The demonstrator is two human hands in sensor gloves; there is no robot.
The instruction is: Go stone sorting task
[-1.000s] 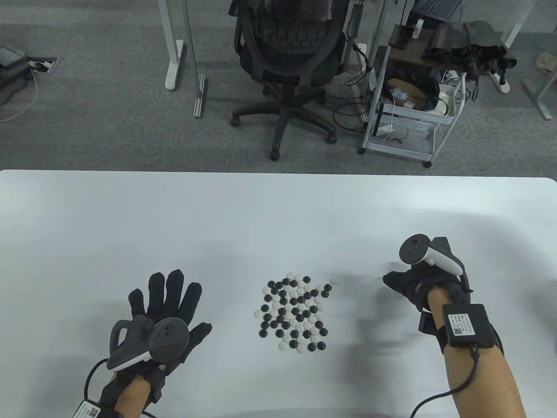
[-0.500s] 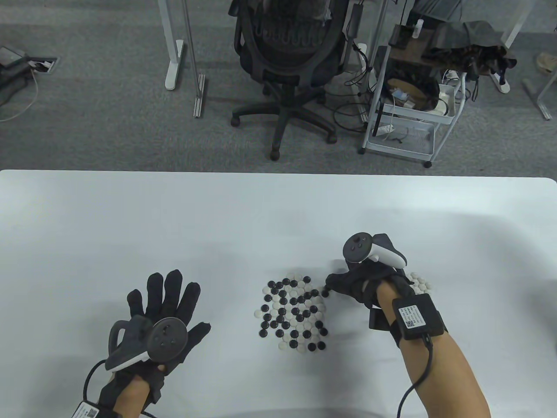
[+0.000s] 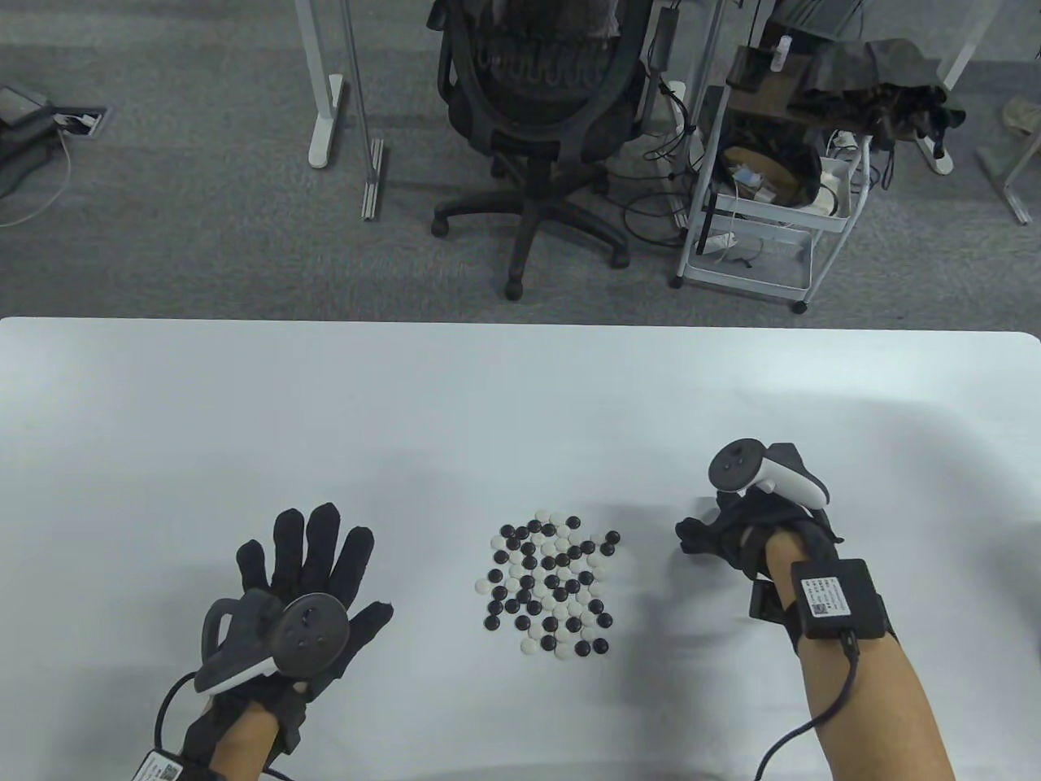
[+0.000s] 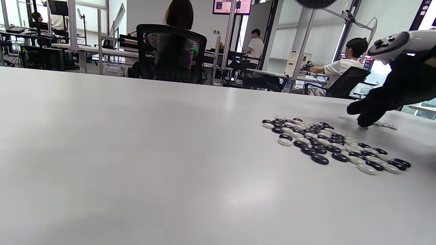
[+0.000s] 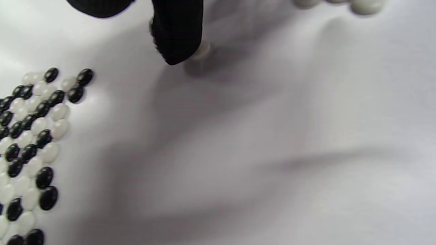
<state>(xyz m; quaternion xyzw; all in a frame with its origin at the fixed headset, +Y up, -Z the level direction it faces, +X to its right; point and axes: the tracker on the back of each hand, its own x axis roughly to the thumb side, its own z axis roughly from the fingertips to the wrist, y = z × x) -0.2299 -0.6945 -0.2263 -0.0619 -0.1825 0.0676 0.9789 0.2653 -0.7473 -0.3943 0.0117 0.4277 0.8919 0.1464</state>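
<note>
A mixed patch of black and white Go stones (image 3: pixel 549 582) lies on the white table (image 3: pixel 520 390) between my hands, and shows in the left wrist view too (image 4: pixel 333 143). My right hand (image 3: pixel 691 538) is to the right of the patch. One fingertip (image 5: pixel 175 47) presses down on a single white stone (image 5: pixel 203 51). A small group of white stones (image 5: pixel 361 5) lies further right, behind the hand (image 4: pixel 385 124). My left hand (image 3: pixel 317 561) lies flat on the table left of the patch, fingers spread, holding nothing.
Beyond the table's far edge stand a black office chair (image 3: pixel 541 106) and a white wire cart (image 3: pixel 764 203). The left wrist view shows people seated at desks in the background.
My right hand reached left to a lone white stone at the patch's upper right edge, then moved back to the right with that stone under a fingertip. The left hand stayed put.
</note>
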